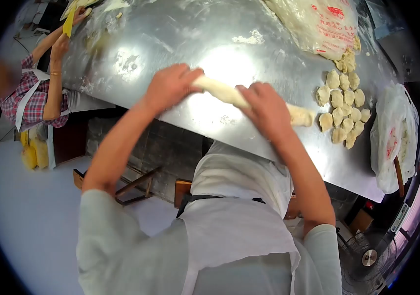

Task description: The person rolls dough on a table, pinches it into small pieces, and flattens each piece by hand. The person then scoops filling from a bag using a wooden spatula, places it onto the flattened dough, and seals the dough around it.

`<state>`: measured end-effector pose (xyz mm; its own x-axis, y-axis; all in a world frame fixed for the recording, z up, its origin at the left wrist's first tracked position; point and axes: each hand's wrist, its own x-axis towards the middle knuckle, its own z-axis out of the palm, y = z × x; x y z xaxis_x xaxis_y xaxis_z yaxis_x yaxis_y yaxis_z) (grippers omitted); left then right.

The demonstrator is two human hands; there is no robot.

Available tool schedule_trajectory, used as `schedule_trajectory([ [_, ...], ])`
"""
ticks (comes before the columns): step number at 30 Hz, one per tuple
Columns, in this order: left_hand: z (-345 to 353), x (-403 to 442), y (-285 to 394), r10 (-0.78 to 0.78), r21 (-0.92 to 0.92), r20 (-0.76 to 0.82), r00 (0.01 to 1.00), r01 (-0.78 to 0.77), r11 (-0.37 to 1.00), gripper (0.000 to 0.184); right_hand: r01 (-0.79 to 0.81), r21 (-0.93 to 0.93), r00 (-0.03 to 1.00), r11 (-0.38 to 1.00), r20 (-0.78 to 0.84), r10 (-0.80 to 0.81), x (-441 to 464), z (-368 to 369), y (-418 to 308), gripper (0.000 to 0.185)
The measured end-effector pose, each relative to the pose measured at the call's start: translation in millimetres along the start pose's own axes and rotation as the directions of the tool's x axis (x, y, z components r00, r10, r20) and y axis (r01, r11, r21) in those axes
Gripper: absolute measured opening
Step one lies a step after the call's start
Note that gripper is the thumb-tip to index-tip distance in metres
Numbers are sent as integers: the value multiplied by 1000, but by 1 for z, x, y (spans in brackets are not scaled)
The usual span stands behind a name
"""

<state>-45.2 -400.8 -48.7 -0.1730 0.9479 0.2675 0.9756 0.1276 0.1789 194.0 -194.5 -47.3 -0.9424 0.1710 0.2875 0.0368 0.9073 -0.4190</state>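
A long pale roll of dough [222,92] spans the space between my hands over the metal table [180,44]. My left hand [173,86] is closed around the roll's left end. Farther along, my right hand [268,109] grips it right of the middle, and a thick end sticks out past that hand. Whether the roll touches the table along its whole length, I cannot tell. To the right of my right hand, several small dough pieces [338,98] lie grouped on the table.
At the back right lies a large plastic bag [318,24] with red print, dough showing at its mouth. Another white plastic bag [394,135] hangs by the right edge. A co-worker [38,93] holds a yellow tool [69,22] at the left. A fan [369,258] stands lower right.
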Motion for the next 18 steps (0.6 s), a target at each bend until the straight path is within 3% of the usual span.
schedule_trajectory([
  [4,-10,25,-27,23,137,-25,999,-20,990,38,-166,-21,985,986,-43,165,15,-13,19,48],
  [6,-16,19,-13,-17,161,14,1000,15,987,39,-132,-77,989,988,-84,125,0,-13,9,54],
  [8,-24,-6,24,-22,135,-104,994,36,990,39,-115,-87,991,990,-80,108,-23,-15,-10,63],
  [11,-21,-35,40,-88,13,-160,983,91,996,39,-17,15,995,1000,-97,18,-49,-30,-24,61],
  [14,-16,-23,56,-228,-209,-257,939,177,962,38,-101,261,979,960,-147,143,-53,-45,-11,59],
  [15,-14,-1,63,-283,-288,-318,905,193,938,38,-123,178,970,976,-188,156,-45,-53,-2,56],
  [17,-5,44,96,-339,-487,-260,904,180,854,42,-183,18,947,983,-266,181,-36,-67,13,50],
  [18,12,60,106,-259,-383,-253,932,150,912,46,-236,-20,948,972,-225,225,-41,-68,20,48],
])
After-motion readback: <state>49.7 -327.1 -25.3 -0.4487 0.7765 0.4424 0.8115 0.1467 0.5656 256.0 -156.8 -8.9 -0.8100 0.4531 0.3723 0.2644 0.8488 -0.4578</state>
